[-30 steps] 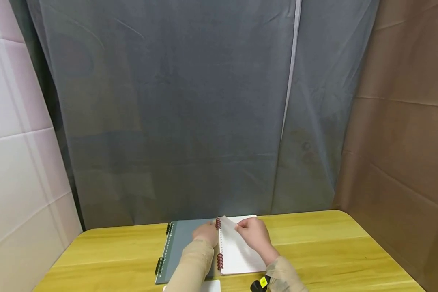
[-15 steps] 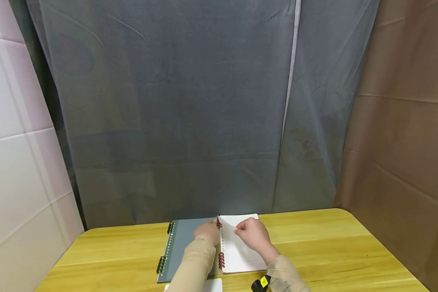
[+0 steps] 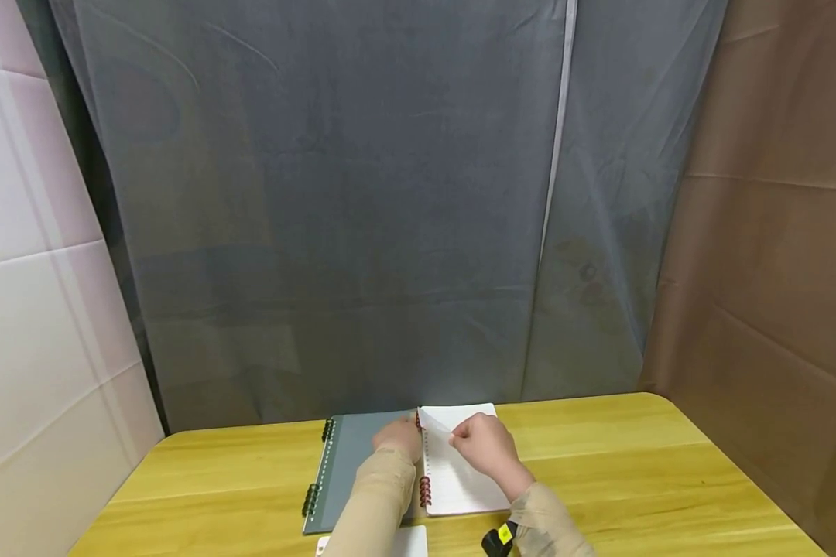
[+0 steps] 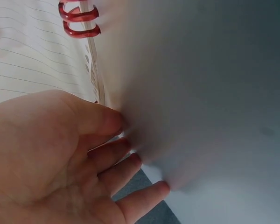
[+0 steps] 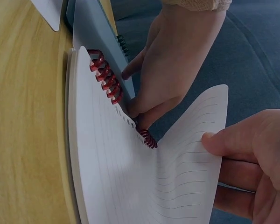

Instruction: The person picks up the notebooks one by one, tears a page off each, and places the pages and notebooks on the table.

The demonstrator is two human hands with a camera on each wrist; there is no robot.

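Note:
A white lined notebook with red spiral rings lies open on the yellow table. My right hand pinches the top corner of a lined sheet between thumb and fingers and holds it lifted off the pad. My left hand presses its straight fingers down beside the red rings, on the edge of a grey-green notebook lying to the left. In the left wrist view the palm and fingers touch a blurred pale-grey surface, with the rings above.
A white card lies at the table's front edge, below the grey-green notebook. A grey curtain hangs behind the table, brown cloth to the right, and white wall panels to the left.
Both hands stay at nearly the same places by the red rings. The right hand still holds the sheet's corner lifted; only the view has shifted slightly.

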